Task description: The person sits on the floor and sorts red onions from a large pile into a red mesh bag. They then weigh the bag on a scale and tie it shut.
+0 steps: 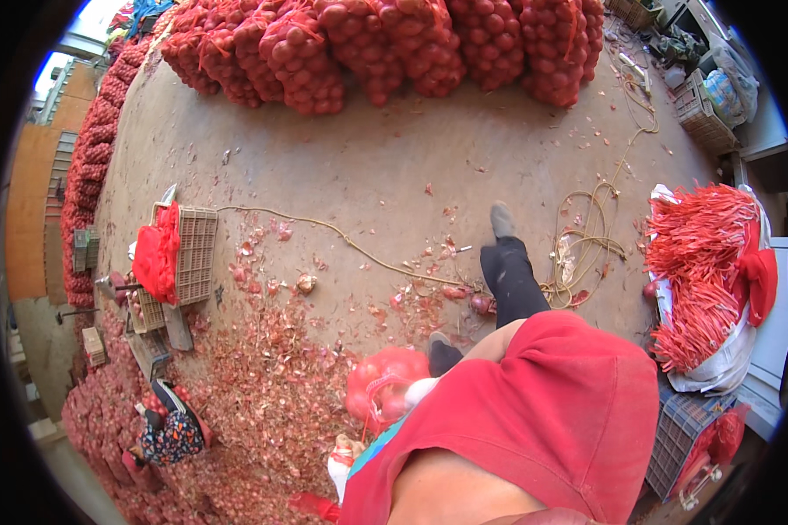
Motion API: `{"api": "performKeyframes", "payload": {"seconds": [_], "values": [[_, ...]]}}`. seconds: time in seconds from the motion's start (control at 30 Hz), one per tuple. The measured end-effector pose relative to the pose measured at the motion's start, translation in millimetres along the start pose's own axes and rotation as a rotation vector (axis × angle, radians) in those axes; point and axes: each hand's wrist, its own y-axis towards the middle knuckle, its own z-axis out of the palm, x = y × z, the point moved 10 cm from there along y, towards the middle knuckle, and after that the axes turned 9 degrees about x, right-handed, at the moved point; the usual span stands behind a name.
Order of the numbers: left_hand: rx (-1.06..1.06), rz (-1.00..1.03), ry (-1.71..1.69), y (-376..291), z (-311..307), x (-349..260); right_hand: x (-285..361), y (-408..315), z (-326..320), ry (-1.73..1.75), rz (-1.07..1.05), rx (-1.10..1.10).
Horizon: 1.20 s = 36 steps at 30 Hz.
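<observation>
A red mesh bag of onions [375, 380] stands on the floor beside my feet, a pale red drawstring [382, 387] across its top. My right hand [421, 392], in a white glove, is against the bag's right side; my red shirt hides part of it, so its grip does not show. Lower down is my left hand [343, 454], its white glove soiled at the fingers. The fingers are curled, with a red string across them. A red strand runs from the bag towards this hand, partly behind my shirt. Another red mesh piece [315, 505] lies below it.
Filled onion bags [427, 52] line the back. A coworker [171, 433] sits at left by an onion heap [98, 420]. Onion skins [269, 394] cover the floor. A rope [584, 249] lies coiled near my foot. Right: red strips [702, 269] on a white sack; left: a crate [197, 256].
</observation>
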Motion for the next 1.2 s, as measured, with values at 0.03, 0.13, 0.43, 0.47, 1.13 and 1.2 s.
{"api": "performKeyframes", "payload": {"seconds": [0.03,0.13,0.43,0.47,1.13,1.2], "values": [[0.05,0.004,0.056,11,26,-13,-9,-16,-17,0.007,-0.002,-0.019],[0.19,0.015,0.207,49,118,-47,-38,-75,-76,0.031,-0.016,-0.101],[0.408,-0.212,0.146,215,337,-80,-163,-343,-249,0.204,0.24,-0.552],[0.367,-0.223,0.067,237,344,-74,-177,-363,-257,0.201,0.298,-0.575],[0.751,-0.291,0.145,579,722,-115,-362,-548,-452,0.253,0.727,-0.897],[0.679,-0.348,0.159,573,717,-104,-354,-529,-441,0.307,0.63,-0.822]]}}
